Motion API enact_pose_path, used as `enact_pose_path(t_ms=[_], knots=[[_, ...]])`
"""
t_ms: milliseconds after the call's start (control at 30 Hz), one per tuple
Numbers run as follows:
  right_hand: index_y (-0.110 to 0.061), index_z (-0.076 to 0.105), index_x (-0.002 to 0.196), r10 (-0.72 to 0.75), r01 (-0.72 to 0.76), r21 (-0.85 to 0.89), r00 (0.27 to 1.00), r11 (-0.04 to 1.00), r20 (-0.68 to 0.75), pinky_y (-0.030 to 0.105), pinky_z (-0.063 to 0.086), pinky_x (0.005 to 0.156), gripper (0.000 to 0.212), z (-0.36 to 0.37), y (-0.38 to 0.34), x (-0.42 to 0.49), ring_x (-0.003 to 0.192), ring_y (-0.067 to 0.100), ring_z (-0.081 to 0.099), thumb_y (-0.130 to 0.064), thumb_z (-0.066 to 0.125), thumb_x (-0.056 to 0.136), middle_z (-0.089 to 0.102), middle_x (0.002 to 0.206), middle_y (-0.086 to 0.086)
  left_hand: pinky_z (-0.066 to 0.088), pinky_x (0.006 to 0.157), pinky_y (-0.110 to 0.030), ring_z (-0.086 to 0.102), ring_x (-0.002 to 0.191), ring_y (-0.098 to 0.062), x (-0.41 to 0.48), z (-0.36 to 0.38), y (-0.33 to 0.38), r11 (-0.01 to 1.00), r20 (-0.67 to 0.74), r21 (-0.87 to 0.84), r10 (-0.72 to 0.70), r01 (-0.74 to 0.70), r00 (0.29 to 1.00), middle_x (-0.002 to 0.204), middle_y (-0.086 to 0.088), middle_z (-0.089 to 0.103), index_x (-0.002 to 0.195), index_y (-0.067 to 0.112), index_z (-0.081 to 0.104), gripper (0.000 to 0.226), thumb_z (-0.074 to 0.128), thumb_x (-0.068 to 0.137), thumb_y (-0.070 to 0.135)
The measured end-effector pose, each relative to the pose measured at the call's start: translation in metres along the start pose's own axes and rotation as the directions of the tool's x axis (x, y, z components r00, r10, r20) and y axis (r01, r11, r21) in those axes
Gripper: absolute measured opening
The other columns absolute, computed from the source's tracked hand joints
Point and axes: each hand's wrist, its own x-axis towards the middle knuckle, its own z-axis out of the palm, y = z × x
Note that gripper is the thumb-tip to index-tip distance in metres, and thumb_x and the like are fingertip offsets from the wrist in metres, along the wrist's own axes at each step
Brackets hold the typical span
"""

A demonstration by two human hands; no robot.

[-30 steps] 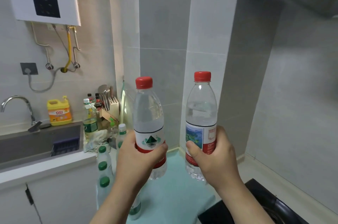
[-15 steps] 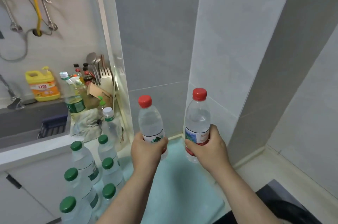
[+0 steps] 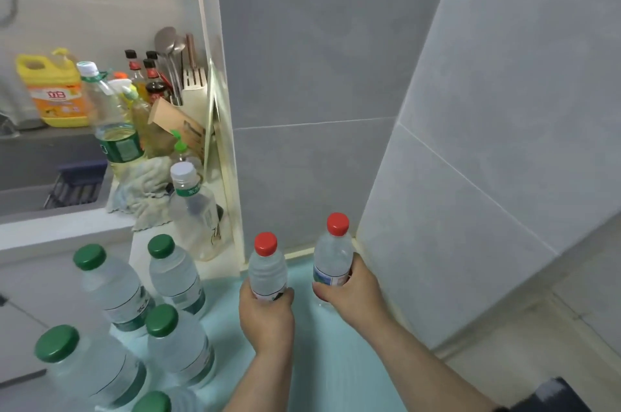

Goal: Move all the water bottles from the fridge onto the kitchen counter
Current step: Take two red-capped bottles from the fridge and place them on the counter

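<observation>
Two red-capped water bottles (image 3: 267, 268), one per grip: left hand (image 3: 267, 317), right hand (image 3: 349, 297); held upright low over worktop mat (image 3: 336, 361), clear of green-capped bottles (image 3: 174, 274), likely for set-down.

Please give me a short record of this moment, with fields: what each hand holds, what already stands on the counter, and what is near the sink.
left hand: grips a red-cap bottle, upright
right hand: grips a second red-cap bottle, upright, near the wall corner
surface below: blue mat; contact cannot be told
already on counter: green-cap bottles, at least five, left of the hands
also there: white-cap bottle, cloth
near sink: yellow jug
</observation>
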Motion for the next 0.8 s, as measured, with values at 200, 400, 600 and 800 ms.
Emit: enact_pose_path(t_ms=[200, 400, 600, 800], knots=[[-0.027, 0.057, 0.103, 0.019, -0.019, -0.001, 0.999, 1.0, 0.045, 0.02, 0.048, 0.063, 0.052, 0.034, 0.015, 0.028, 0.082, 0.007, 0.067, -0.022, 0.085, 0.059, 0.069, 0.092, -0.012, 0.041, 0.056, -0.027, 0.059, 0.067, -0.022, 0.03, 0.001, -0.012, 1.0, -0.039, -0.002, -0.002, 0.002, 0.999, 0.075, 0.002, 0.063, 0.083, 0.024, 0.053, 0.033, 0.077, 0.067, 0.007], [-0.03, 0.056, 0.103, 0.024, -0.022, -0.019, 0.997, 1.0, 0.07, 0.017, 0.047, 0.065, 0.053, 0.05, 0.021, 0.03, 0.083, 0.002, 0.065, -0.022, 0.086, 0.06, 0.068, 0.094, -0.015, 0.039, 0.055, -0.025, 0.06, 0.068, -0.011, 0.041, 0.002, -0.016, 0.995, 0.01, 0.07, 0.069, -0.069, 0.998, 0.077, 0.012, 0.062, 0.087, 0.031, 0.051, 0.039, 0.076, 0.069, 0.006], [-0.036, 0.05, 0.105, 0.02, -0.02, -0.011, 0.997, 1.0, 0.073, 0.022, 0.052, 0.071, 0.057, 0.05, 0.027, 0.023, 0.09, 0.004, 0.066, -0.029, 0.087, 0.061, 0.066, 0.098, -0.017, 0.045, 0.062, -0.026, 0.064, 0.083, -0.023, 0.04, 0.002, -0.02, 0.996, 0.042, 0.071, 0.056, -0.059, 0.998, 0.092, 0.011, 0.066, 0.107, 0.027, 0.052, 0.049, 0.077, 0.068, 0.011], [-0.032, 0.049, 0.12, -0.024, 0.021, 0.026, 0.992, 0.999, 0.123, 0.013, 0.046, 0.075, 0.057, 0.029, 0.01, 0.01, 0.1, -0.005, 0.059, -0.026, 0.08, 0.073, 0.061, 0.113, -0.018, 0.044, 0.1, -0.037, 0.052, 0.123, -0.019, 0.007, -0.01, 0.022, 0.994, 0.056, 0.013, 0.104, -0.105, 0.993, 0.138, 0.004, 0.049, 0.151, 0.023, 0.021, 0.106, 0.081, 0.064, 0.025]])
